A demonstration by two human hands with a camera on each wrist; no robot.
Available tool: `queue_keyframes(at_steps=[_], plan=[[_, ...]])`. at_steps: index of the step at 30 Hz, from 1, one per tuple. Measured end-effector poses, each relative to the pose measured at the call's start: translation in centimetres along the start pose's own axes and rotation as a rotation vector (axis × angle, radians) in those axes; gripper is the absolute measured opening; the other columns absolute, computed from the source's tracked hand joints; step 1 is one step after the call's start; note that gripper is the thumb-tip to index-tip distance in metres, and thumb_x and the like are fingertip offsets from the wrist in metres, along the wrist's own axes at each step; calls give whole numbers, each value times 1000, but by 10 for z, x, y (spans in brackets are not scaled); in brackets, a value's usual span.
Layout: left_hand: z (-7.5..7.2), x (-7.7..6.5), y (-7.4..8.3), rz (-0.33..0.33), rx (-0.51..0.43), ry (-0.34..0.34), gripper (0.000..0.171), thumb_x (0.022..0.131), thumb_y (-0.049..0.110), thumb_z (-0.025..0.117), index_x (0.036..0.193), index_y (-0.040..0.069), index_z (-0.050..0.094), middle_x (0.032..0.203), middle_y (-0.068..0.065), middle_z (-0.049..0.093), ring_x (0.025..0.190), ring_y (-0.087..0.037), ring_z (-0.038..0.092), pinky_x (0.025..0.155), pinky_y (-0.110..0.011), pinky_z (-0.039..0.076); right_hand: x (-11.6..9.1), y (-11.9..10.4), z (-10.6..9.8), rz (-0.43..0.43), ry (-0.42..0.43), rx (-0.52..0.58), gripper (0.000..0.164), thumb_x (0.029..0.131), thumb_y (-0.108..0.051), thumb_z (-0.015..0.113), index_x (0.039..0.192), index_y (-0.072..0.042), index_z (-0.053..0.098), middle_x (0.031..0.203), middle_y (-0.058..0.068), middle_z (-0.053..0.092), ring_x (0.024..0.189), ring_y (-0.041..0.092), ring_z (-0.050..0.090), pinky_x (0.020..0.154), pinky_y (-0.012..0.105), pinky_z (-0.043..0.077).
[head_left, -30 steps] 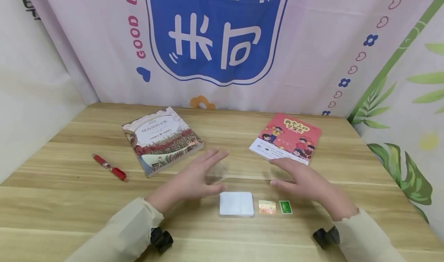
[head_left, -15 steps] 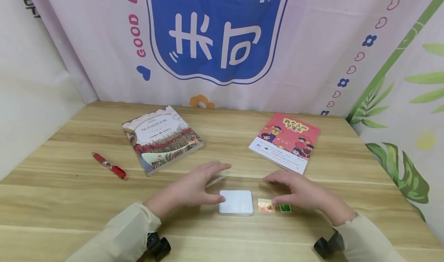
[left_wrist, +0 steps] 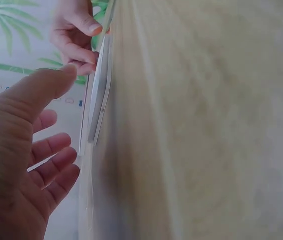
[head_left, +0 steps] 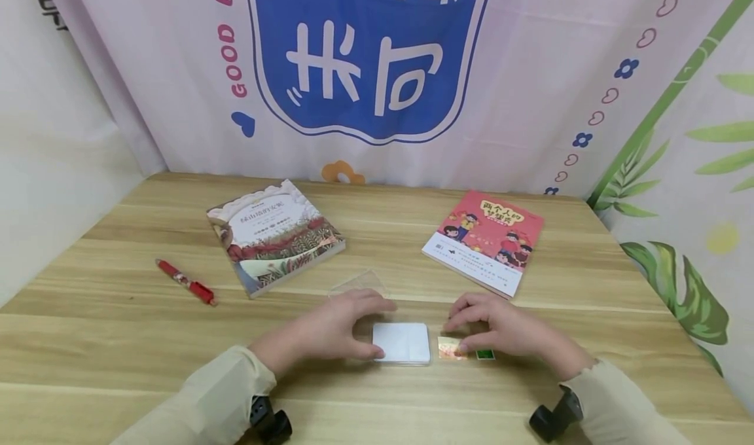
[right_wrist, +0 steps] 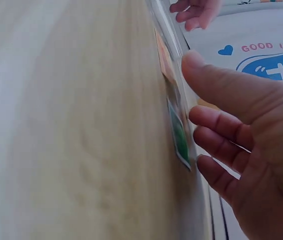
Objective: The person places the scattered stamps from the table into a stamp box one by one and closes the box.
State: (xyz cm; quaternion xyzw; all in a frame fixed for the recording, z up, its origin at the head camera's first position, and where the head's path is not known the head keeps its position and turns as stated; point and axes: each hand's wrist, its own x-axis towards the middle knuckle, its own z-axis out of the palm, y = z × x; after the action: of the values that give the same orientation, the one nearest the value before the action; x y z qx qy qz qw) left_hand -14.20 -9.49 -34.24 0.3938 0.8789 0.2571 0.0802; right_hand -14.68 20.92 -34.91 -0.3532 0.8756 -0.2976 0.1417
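A shallow clear case [head_left: 403,342] with a white sheet on top lies flat at the middle of the table. My left hand [head_left: 338,327] is at its left side, fingers loosely curved and holding nothing, thumb over the case's near left corner. Behind that hand a clear lid [head_left: 360,283] lies on the table, partly covered by the fingers. Right of the case are a gold-pink stamp [head_left: 449,348] and a green stamp [right_wrist: 179,132]. My right hand [head_left: 497,330] hovers over them, fingers bent and apart, thumb by the gold-pink stamp; I cannot tell whether it touches.
On the wooden table [head_left: 177,360], a thick illustrated book [head_left: 273,232] lies back left and a red-covered book [head_left: 485,239] back right. At the left is a red pen [head_left: 185,281]. A printed curtain [head_left: 501,105] hangs behind the table.
My left hand has let go of the tilted clear lid, now flat behind it, and has come nearer the case. My right hand has moved left and down to the stamps.
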Motion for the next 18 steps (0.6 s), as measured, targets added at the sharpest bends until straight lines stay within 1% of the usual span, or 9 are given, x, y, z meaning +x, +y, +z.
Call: queue_keyframes(at_steps=[7,11,15,18], plan=[[5,1,2,-34,21,-58,62,72,34,76,126,16,55,127,-1,53,114,-16,51,98,-33,43,2,3,6,25,19,93,26,78,-35,71,102,-25,70,105,-11,55,100,9,48,91,27,42],[7,1,1,-14,34,-55,60,71,33,77,125,14,56,124,-2,55,109,-15,53,95,-30,45,2,5,9,33,29,148,22,78,-34,71,99,-25,70,104,-9,55,98,10,47,88,25,42],[8,2,1,15,66,-46,59,72,33,77,123,13,57,121,-1,57,111,-16,53,97,-32,44,4,6,12,26,47,174,19,78,-34,72,94,-25,68,102,-8,54,96,11,47,86,24,42],[8,2,1,14,77,-50,57,72,34,76,122,13,58,120,0,58,112,-16,52,98,-33,43,4,6,14,29,56,201,17,78,-32,72,91,-24,67,101,-6,54,97,11,47,87,23,42]])
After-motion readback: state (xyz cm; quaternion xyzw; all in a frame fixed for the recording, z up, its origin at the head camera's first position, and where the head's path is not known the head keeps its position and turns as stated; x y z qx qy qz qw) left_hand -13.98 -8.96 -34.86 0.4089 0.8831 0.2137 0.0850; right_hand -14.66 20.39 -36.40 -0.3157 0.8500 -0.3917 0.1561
